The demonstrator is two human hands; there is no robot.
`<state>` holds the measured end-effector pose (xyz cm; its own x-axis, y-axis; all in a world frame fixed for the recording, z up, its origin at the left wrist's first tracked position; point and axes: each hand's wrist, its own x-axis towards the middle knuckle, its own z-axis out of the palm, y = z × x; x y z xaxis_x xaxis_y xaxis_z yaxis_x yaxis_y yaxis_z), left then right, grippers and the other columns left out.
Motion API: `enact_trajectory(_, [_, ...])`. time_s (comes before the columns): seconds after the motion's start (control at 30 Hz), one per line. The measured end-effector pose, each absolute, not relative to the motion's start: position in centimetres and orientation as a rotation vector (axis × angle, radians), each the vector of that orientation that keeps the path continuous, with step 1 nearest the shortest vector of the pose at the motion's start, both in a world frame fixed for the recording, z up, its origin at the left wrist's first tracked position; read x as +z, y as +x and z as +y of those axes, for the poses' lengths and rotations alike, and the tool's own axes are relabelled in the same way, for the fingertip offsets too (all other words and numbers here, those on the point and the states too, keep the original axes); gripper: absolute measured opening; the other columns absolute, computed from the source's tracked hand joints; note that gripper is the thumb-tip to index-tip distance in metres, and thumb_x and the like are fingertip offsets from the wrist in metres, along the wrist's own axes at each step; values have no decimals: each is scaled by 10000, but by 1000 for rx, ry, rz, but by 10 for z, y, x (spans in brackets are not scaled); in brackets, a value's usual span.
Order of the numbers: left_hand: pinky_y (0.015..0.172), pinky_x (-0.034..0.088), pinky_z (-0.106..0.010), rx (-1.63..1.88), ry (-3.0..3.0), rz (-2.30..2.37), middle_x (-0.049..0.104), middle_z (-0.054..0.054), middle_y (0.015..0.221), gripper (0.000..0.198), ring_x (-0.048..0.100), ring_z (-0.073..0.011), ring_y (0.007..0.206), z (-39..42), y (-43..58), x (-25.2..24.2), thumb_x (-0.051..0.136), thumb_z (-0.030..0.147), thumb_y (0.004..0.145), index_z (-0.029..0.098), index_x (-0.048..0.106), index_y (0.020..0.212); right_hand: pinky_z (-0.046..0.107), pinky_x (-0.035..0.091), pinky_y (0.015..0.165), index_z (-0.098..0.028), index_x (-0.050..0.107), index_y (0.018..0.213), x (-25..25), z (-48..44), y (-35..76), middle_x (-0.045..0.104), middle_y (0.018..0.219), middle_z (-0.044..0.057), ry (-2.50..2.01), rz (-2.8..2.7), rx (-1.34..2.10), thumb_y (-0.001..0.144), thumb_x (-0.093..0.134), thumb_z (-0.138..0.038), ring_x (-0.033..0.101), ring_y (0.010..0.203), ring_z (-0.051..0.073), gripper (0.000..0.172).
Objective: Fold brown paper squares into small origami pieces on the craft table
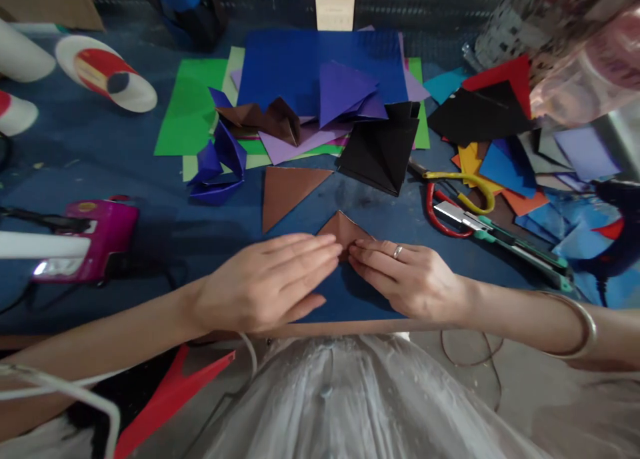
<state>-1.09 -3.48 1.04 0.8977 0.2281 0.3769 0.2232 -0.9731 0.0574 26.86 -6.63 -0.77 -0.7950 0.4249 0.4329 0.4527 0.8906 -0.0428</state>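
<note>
A small folded piece of brown paper (pixel 341 227) lies on the blue table close to its front edge, its peak pointing away from me. My left hand (pixel 265 279) rests over its left side, fingers stretched out flat and thumb apart. From the right, my right hand (pixel 410 275), with a ring on one finger, has its fingers bent together on the paper's right corner; its thumb is hidden. Just beyond my left hand is a brown paper triangle (pixel 290 191), lying loose. Both hands cover the lower part of the folded paper.
Scissors (pixel 463 185) and a green cutter (pixel 510 242) lie on the right, near paper scraps (pixel 525 172). Behind are a black folded paper (pixel 383 145), blue folded pieces (pixel 220 162) and stacked sheets (pixel 285 59). A magenta power strip (pixel 113 235) stands left.
</note>
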Motion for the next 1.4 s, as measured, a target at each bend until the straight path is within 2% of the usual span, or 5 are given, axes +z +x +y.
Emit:
enact_trajectory(0.43, [876,671,-408,637,3198,267,776,-234,1094,412,763,-330,1051,-43,-2,3,547,296,1000,-72,689,1119,295,635,908,-43,761,1043,-1,-65,266,790,1107,121,-658,-2611,-101,1044,370,-76,747,1080,226,392])
enact_trajectory(0.73, [1096,573,-455,612,3021,391,689,-251,1319,464,616,-348,1323,-54,-41,-11,562,235,965,-77,605,1305,328,644,946,-22,756,1065,-4,-71,272,796,1084,119,-716,-2578,-123,1022,419,-57,755,1057,234,342])
enact_trajectory(1.0, [1090,577,-431,641,3002,430,707,-220,1305,461,636,-310,1305,-55,-48,-12,592,206,943,-47,598,1328,408,635,1014,-25,754,1068,-7,-88,290,792,1072,134,-866,-2543,-194,992,496,-48,749,1055,252,270])
enact_trajectory(1.27, [879,652,-371,776,3227,323,790,-120,902,286,766,-227,846,-43,-13,9,582,268,983,24,723,1029,370,630,993,-76,760,879,-1,-74,277,773,875,100,-694,-2547,-326,984,475,-28,747,924,210,308])
enact_trajectory(1.4, [835,655,-341,839,3326,267,726,-47,728,293,712,-174,689,-35,9,9,596,306,988,46,725,1026,360,611,1020,-62,759,1024,0,-62,258,774,1108,154,-531,-2621,-303,1026,436,-90,731,1066,217,324])
